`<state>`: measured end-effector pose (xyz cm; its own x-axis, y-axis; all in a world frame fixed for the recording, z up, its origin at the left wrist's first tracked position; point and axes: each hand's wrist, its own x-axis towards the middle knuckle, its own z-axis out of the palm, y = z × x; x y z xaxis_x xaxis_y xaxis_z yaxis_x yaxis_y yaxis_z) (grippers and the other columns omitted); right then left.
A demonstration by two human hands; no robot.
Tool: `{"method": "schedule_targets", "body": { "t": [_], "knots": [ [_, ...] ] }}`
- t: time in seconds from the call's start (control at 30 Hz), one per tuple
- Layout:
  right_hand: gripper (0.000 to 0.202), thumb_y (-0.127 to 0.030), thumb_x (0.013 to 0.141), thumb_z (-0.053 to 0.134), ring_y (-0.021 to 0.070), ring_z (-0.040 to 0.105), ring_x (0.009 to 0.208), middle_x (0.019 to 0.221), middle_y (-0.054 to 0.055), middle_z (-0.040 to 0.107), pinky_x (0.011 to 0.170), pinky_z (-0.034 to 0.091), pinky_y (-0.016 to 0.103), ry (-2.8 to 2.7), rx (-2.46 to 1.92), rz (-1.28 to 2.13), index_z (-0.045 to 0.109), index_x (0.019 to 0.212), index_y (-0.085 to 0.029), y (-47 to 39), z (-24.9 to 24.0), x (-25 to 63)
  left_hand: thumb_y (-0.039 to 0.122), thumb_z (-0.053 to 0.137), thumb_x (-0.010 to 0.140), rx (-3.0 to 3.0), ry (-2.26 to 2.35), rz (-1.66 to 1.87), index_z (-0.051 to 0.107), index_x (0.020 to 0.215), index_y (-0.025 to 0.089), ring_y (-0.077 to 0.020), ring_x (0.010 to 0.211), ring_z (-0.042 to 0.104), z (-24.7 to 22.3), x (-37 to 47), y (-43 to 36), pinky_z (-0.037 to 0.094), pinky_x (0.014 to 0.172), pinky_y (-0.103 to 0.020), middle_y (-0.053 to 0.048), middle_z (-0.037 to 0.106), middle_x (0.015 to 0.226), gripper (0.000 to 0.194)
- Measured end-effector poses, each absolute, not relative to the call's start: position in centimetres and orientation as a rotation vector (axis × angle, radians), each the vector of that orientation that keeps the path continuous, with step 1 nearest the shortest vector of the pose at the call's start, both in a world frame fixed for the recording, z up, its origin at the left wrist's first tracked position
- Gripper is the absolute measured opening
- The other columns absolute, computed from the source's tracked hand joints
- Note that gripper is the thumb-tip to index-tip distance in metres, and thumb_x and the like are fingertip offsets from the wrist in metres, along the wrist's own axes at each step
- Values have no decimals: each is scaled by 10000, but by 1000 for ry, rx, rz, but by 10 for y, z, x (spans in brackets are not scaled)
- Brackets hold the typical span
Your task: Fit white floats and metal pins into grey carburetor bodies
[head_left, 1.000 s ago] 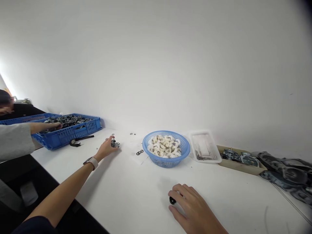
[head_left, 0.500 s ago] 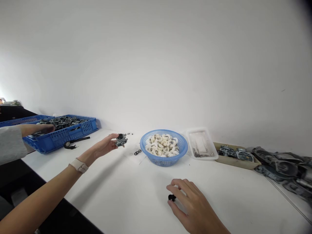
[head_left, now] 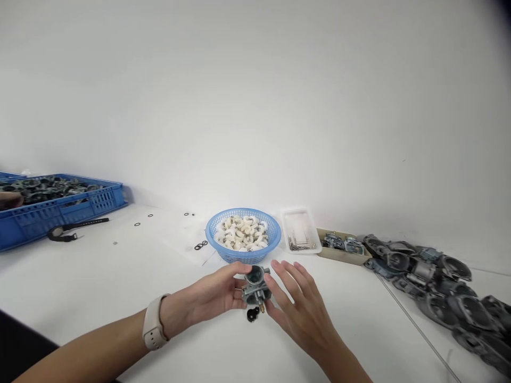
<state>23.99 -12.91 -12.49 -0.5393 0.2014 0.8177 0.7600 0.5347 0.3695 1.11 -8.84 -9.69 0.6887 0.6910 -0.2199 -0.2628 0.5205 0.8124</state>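
My left hand [head_left: 217, 290], with a pale watch band on its wrist, grips a small grey metal carburetor [head_left: 255, 291] that has a round bore on top and a brass fitting below. Close against the carburetor's right side is my right hand [head_left: 297, 306], fingers spread; whether its fingertips touch the metal is hard to tell. Just under the carburetor, a small black part [head_left: 253, 314] appears on the white table. Behind both hands stands a round blue basket [head_left: 243, 256] of white curved pieces.
Right of the basket are a clear plastic tray [head_left: 301, 249] with thin metal pins, a tan box [head_left: 347, 258] of carburetors and a pile of grey castings [head_left: 439, 282]. At left lie a black watch [head_left: 64, 231], rubber rings [head_left: 200, 246] and a blue crate [head_left: 59, 213], with another person's hand [head_left: 11, 199].
My left hand has brought the carburetor rightward and nearer, over the black part. My right hand has left that part and moved up beside the carburetor. The view has turned right.
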Motion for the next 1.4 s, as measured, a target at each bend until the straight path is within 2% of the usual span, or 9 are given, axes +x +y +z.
{"method": "schedule_targets", "body": {
  "t": [0.17,0.4,0.53,0.67,0.77,0.93,1.1,1.27,1.4],
  "knots": [
    [409,-132,893,709,332,579,1283,1367,174,641,1040,513,566,-2083,-740,-914,600,1285,-165,-127,-127,240,453,722,908,842,583,550,664,1103,109,-201,831,672,-99,17,-89,538,793,-306,-119,685,977,399],
    [392,-151,882,733,302,597,1273,1313,175,685,1052,516,529,-2123,-719,-873,589,1246,-163,-134,-123,242,410,742,921,917,493,543,563,962,192,-189,859,659,-101,13,-90,519,821,-326,-54,653,973,285],
    [408,-227,893,740,292,613,1251,1279,165,709,1074,503,502,-2114,-737,-839,587,1264,-153,-136,-122,242,491,672,960,1059,491,475,527,1020,218,-171,808,649,-97,9,-86,501,730,-295,-41,644,967,315],
    [555,-274,823,751,326,610,1219,1237,173,706,1039,514,510,-2088,-847,-568,537,1316,-135,-135,-123,240,611,541,988,1276,665,537,536,1058,224,-158,783,648,-99,6,-74,443,614,-252,-54,636,1051,394],
    [639,-292,726,802,332,635,1127,1162,145,703,939,555,486,-2094,-994,-285,534,1292,-164,-132,-125,243,602,490,1000,1470,791,672,538,994,207,-167,791,651,-108,6,-65,412,597,-249,-71,653,1055,398],
    [625,-275,628,853,307,656,1028,1099,86,709,874,569,464,-2127,-1275,55,596,1194,-215,-123,-134,255,458,658,935,1656,806,780,555,913,201,-152,728,585,-126,6,-63,399,652,-272,-9,616,859,278],
    [593,-341,648,854,293,684,1017,1112,74,723,872,587,448,-2058,-1413,258,640,1190,-233,-112,-148,263,378,624,961,1952,835,718,595,1026,237,-175,807,602,-135,1,-77,428,693,-286,-13,655,939,158],
    [525,-332,672,819,305,696,1028,1123,78,726,902,578,472,-1994,-1488,313,665,1166,-246,-110,-152,260,355,696,893,2182,840,691,578,1138,274,-215,939,621,-142,3,-88,466,803,-316,-12,668,1063,283],
    [522,-402,725,811,319,694,1077,1166,81,728,906,570,467,-2076,-1543,158,646,1198,-254,-117,-142,254,334,688,879,2366,790,662,513,1272,281,-251,983,640,-148,6,-92,482,857,-357,-36,665,1145,434]
  ]
}}
